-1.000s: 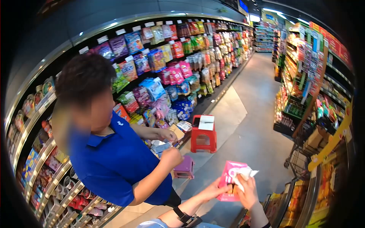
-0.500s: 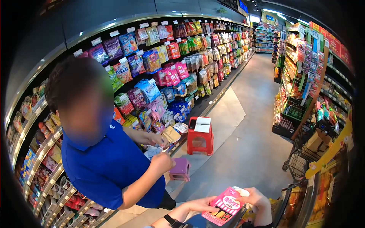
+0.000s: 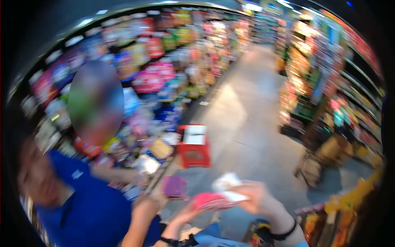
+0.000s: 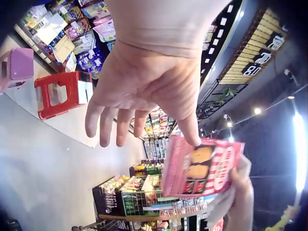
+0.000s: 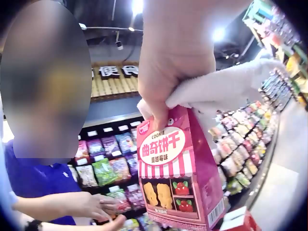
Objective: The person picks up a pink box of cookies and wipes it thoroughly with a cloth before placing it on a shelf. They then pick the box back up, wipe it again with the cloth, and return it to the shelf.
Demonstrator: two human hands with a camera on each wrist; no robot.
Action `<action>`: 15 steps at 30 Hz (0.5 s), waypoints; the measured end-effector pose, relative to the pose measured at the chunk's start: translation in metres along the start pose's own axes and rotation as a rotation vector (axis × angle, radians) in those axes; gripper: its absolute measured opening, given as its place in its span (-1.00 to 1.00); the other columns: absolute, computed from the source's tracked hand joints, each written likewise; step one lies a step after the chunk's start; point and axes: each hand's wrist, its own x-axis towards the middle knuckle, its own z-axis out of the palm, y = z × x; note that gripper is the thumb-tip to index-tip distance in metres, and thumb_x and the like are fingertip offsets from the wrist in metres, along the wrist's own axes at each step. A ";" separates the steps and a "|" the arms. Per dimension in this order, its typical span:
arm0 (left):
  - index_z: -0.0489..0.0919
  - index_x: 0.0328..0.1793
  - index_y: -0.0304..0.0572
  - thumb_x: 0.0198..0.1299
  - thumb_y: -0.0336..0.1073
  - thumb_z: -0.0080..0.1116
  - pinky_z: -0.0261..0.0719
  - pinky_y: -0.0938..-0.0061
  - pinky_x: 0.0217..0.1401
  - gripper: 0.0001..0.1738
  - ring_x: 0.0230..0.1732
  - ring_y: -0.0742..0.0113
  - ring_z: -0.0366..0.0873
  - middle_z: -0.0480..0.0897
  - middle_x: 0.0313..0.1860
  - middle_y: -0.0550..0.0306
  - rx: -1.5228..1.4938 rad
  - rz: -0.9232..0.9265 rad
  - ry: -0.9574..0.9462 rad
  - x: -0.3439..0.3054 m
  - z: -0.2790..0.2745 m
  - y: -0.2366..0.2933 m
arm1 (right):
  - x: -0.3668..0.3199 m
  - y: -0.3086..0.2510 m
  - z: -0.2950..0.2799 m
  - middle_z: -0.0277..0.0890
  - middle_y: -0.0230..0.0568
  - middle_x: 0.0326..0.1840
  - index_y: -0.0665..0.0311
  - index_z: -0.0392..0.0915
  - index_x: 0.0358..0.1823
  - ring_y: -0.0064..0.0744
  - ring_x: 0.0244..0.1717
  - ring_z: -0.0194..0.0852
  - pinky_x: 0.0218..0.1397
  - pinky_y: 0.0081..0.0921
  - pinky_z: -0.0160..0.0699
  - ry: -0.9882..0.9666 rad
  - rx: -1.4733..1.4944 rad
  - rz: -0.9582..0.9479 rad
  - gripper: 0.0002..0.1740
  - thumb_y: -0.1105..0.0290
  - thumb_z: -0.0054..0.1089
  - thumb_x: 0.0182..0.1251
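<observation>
A pink cookie box [image 5: 166, 168] with a striped front hangs upright from my right hand [image 5: 166, 86], which pinches its top along with a white cloth [image 5: 231, 86]. In the left wrist view my left hand [image 4: 144, 86] has its fingers extended and spread; the thumb tip overlaps the edge of the box [image 4: 199, 168], and contact cannot be told. The head view is blurred: the box [image 3: 212, 201] lies between my left hand [image 3: 187, 212] and my right hand [image 3: 253, 195], with the cloth [image 3: 227, 181] above it.
A person in a blue shirt [image 3: 90, 206] stands at the left, beside shelves of packaged snacks [image 3: 154, 78]. A red stool [image 3: 194, 152] and a purple stool [image 3: 175, 187] stand on the aisle floor [image 3: 251, 123]. More shelves and a cart line the right.
The head view has swung, shifting the person in blue and the stools leftward. The box has moved left and tilted, its front no longer facing the head camera; my left fingers have come off its front.
</observation>
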 end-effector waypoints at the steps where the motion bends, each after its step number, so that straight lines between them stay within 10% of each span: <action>1: 0.32 0.35 -0.20 0.35 -0.04 0.01 0.48 0.26 0.22 -0.44 0.19 0.19 0.45 0.45 0.26 -0.04 -0.500 -0.367 -0.059 0.014 -0.023 -0.023 | 0.013 0.007 -0.002 0.58 0.00 -0.09 0.26 0.54 0.09 0.02 -0.13 0.56 -0.02 -0.26 0.54 -0.046 0.124 -0.002 -0.53 0.39 0.23 0.07; 2: 0.32 0.35 -0.20 0.35 -0.04 0.01 0.48 0.26 0.22 -0.44 0.19 0.19 0.45 0.45 0.26 -0.04 -0.498 -0.439 -0.188 0.030 -0.029 -0.048 | 0.024 0.017 -0.003 0.56 0.02 -0.08 0.26 0.51 0.13 0.05 -0.09 0.54 -0.02 -0.23 0.51 -0.073 0.220 -0.013 -0.49 0.33 0.23 0.10; 8: 0.29 0.29 -0.14 0.32 -0.26 0.04 0.45 0.40 0.07 -0.56 -0.03 0.42 0.52 0.47 0.15 0.04 -0.139 -0.254 0.389 0.129 -0.020 0.003 | 0.010 0.163 0.005 0.58 0.13 -0.28 0.26 0.57 -0.08 0.11 -0.24 0.56 -0.20 -0.13 0.51 0.119 0.114 0.518 -0.63 0.19 0.22 0.17; 10: 0.25 0.34 -0.13 0.22 -0.32 0.14 0.39 0.29 0.20 -0.43 0.04 0.29 0.50 0.34 0.28 -0.01 -0.012 -0.131 0.250 0.171 0.009 0.024 | 0.008 0.209 0.005 0.58 0.12 -0.37 0.23 0.60 -0.14 0.14 -0.31 0.56 -0.25 -0.12 0.53 0.196 -0.033 0.801 -0.64 0.14 0.24 0.13; 12: 0.12 0.46 -0.07 -0.07 -0.31 0.39 0.43 0.20 0.18 -0.05 0.23 0.13 0.33 0.28 0.30 -0.16 0.446 0.073 0.022 0.218 0.034 0.034 | 0.005 0.245 -0.007 0.59 0.12 -0.34 0.23 0.61 -0.13 0.10 -0.28 0.58 -0.23 -0.16 0.54 0.390 0.036 0.674 -0.61 0.12 0.24 0.12; 13: 0.06 0.49 -0.04 -0.10 -0.26 0.43 0.41 0.01 0.24 0.03 0.21 0.03 0.37 0.26 0.31 -0.25 0.788 0.492 -0.131 0.245 0.067 0.081 | 0.006 0.262 -0.022 0.60 0.11 -0.33 0.24 0.61 -0.13 0.07 -0.29 0.60 -0.22 -0.18 0.55 0.355 0.128 0.706 -0.61 0.12 0.24 0.11; 15: -0.02 0.54 -0.17 -0.41 0.07 0.57 0.04 0.01 0.47 0.38 0.50 -0.16 -0.01 0.02 0.48 -0.35 0.868 0.412 -0.083 0.301 0.084 0.041 | 0.009 0.296 -0.045 0.61 0.10 -0.32 0.24 0.61 -0.12 0.03 -0.30 0.61 -0.22 -0.20 0.55 0.355 0.223 0.718 -0.60 0.13 0.24 0.10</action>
